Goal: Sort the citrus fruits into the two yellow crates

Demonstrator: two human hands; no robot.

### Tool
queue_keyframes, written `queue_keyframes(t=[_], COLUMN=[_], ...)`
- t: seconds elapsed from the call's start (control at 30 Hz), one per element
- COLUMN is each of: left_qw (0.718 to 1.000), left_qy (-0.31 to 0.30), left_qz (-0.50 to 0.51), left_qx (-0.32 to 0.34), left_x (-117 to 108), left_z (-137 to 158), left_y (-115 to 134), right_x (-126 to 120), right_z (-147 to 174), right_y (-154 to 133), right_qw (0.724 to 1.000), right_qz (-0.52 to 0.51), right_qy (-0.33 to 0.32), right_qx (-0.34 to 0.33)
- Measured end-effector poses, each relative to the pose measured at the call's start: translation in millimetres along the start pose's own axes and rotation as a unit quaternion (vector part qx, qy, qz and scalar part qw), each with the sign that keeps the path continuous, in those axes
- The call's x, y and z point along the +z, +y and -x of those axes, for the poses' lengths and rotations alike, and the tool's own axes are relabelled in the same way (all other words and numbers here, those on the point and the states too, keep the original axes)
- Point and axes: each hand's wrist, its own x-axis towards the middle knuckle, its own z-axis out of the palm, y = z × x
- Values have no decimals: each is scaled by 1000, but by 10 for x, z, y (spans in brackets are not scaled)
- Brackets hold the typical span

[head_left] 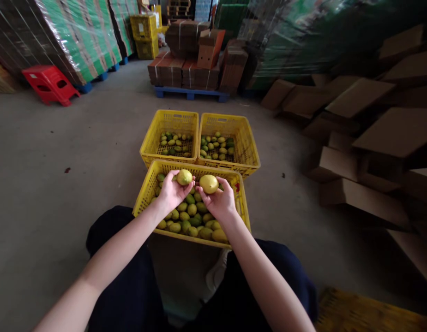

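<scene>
My left hand (172, 191) is closed around a yellow-green lemon (184, 177), held up above the near crate. In my right hand (220, 197) is a larger, yellower lemon (209, 184), its tip facing me. The two hands are close together, with the fruits side by side. Below them, the near yellow plastic crate (246, 210) holds many green and yellow lemons (191, 210). Parts of that fruit are hidden behind my hands and forearms.
Beyond the near crate stand two yellow crates, left (146, 146) and right (251, 146), each with fewer lemons. Cardboard boxes (363, 198) pile up on the right. A red stool (49, 84) is at far left; a blue pallet (190, 93) bears stacked cardboard behind.
</scene>
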Motion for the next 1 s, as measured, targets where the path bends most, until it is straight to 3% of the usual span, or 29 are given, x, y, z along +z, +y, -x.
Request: queue_keyframes(t=[0.27, 0.83, 0.93, 1.0], left_qw=[996, 992, 986, 969], left_qy=[-22, -30, -15, -6], left_qz=[-67, -109, -160, -241], left_qx=[-59, -61, -37, 50], left_x=[11, -7, -22, -49], left_z=[-7, -39, -75, -95], left_y=[-31, -44, -58, -53], right_x=[-20, -73, -62, -58], right_z=[-21, -88, -88, -74], right_y=[-4, 14, 3, -17], right_qw=[1000, 999, 997, 989], right_qz=[9, 26, 78, 143], right_qy=[6, -12, -8, -2], right_qx=[24, 32, 19, -46])
